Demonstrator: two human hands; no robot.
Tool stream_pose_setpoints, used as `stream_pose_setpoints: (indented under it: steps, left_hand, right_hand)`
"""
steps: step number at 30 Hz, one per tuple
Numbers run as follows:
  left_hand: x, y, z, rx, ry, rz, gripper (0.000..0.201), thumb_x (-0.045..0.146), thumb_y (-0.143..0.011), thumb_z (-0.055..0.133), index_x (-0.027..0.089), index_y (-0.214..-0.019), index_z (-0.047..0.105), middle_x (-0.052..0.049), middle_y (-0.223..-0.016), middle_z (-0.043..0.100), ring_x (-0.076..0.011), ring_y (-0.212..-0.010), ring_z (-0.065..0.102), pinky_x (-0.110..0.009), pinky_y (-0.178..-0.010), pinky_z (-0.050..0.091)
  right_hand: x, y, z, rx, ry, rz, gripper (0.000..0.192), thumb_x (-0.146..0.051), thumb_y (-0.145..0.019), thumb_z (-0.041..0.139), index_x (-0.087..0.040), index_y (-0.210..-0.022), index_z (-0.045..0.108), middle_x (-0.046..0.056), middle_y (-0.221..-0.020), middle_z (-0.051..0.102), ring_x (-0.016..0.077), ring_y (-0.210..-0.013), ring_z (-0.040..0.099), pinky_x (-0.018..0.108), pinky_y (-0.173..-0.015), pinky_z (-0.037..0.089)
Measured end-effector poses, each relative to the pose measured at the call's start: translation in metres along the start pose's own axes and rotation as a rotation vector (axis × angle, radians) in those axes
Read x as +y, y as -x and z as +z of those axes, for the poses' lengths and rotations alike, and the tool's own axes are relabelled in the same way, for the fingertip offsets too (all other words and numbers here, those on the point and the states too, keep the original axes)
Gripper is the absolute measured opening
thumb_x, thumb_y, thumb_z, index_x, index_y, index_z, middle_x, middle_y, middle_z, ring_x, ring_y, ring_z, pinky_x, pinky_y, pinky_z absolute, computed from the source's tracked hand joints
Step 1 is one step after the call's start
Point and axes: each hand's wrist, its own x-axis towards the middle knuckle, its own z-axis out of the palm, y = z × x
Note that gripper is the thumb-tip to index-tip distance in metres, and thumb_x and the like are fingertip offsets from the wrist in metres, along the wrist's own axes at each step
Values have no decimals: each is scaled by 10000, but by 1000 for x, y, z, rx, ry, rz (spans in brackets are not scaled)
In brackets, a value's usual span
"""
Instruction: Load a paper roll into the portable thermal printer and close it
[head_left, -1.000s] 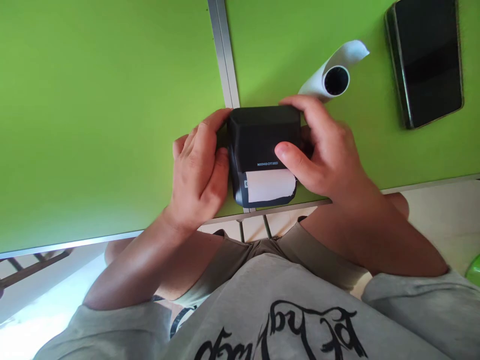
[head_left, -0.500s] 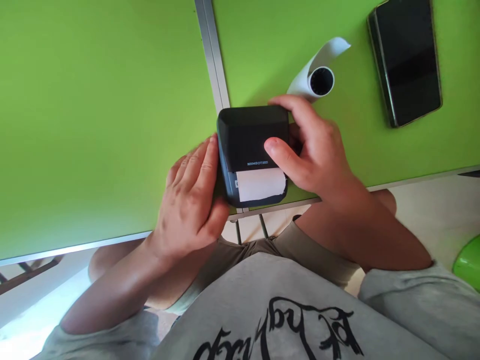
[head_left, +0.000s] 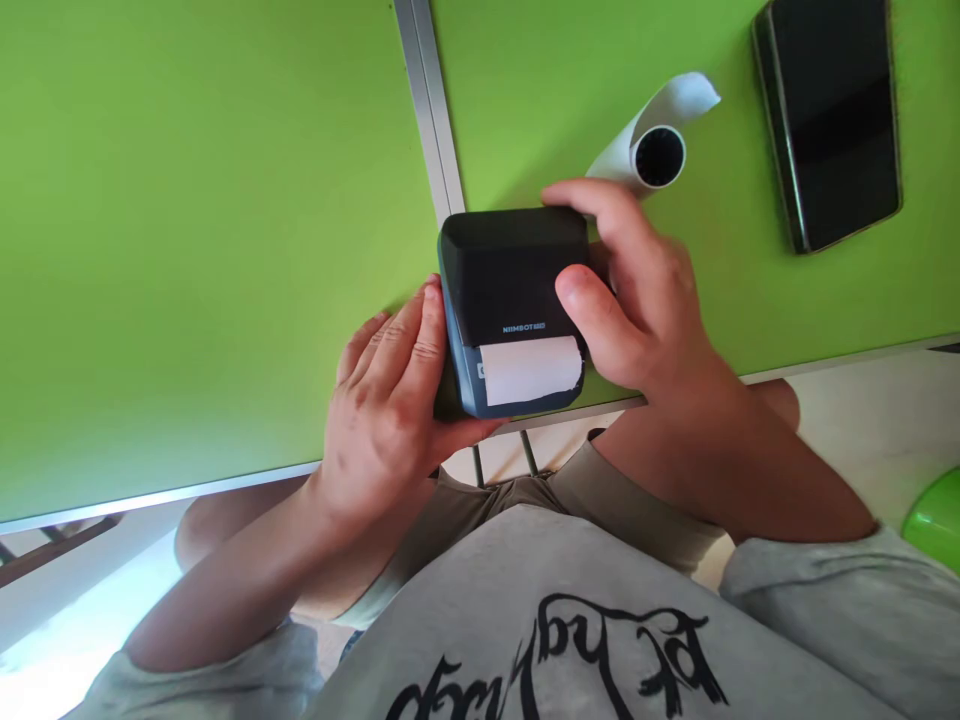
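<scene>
A small black label printer (head_left: 510, 280) sits near the front edge of the green table (head_left: 210, 250), with a strip of white paper (head_left: 531, 369) coming out of its front slot. My right hand (head_left: 637, 300) grips its right side, thumb on the lid and fingers over the far edge. My left hand (head_left: 390, 410) holds the left side, fingers flat against it and thumb under the front corner.
A white paper roll (head_left: 651, 140) lies just beyond the printer to the right. A black phone (head_left: 829, 115) lies face up at the far right. A metal seam (head_left: 424, 110) divides the two table tops. A green object (head_left: 937, 515) shows at the right edge.
My left hand slid from the printer's upper left side down toward its front corner, thumb now under the front. The printer shifted slightly. My right hand keeps its grip.
</scene>
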Motion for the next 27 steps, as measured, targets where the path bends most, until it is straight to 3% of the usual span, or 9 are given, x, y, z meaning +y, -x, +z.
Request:
stream_pose_setpoints:
  steps: [5,11,14,20,24,27]
  left_hand:
    - [1,1,3,27,-14,-1,997,687,-926,609,171,-1658,170,-204,-1531,550,-332,-1404,572,-457,-1186,446]
    - [6,0,7,48,-66,2,1085,770,-921,525,41,-1639,163,-297,-1502,534,-392,-1404,559,-505,-1169,441]
    - [7,-1,7,33,-69,-32,1088,793,-917,501,75,-1651,142,-273,-1544,504,-391,-1424,539,-504,-1156,448]
    - [4,-3,4,36,-75,-26,1025,786,-942,455,106,-1656,175,-237,-1521,548,-346,-1387,585,-447,-1159,448]
    - [1,-4,1,17,-77,-13,966,752,-964,449,173,-1672,139,-185,-1525,567,-334,-1355,618,-419,-1140,450]
    - [2,-4,-1,17,-122,-7,966,743,-950,498,164,-1661,193,-184,-1516,576,-317,-1327,641,-399,-1116,456]
  right_hand:
    - [1,-1,1,25,51,-49,621,-631,-1007,369,-193,-1420,522,25,-938,716,112,-758,651,279,-719,491]
    - [1,-4,2,18,14,-39,622,-612,-1008,384,-189,-1444,514,0,-806,673,91,-623,574,269,-651,461]
    - [0,-4,2,15,-11,-8,623,-596,-992,403,-183,-1443,521,18,-861,694,118,-675,612,292,-645,451]
    - [-3,-5,1,1,-46,10,665,-675,-959,407,-186,-1389,540,-1,-772,673,131,-683,622,295,-647,459]
    - [-4,-7,3,46,-26,-8,738,-756,-939,358,-167,-1338,559,20,-826,672,141,-729,641,292,-664,462]
    - [-4,-7,5,74,-49,-19,768,-772,-928,358,-155,-1353,527,-3,-739,611,140,-673,596,293,-670,465]
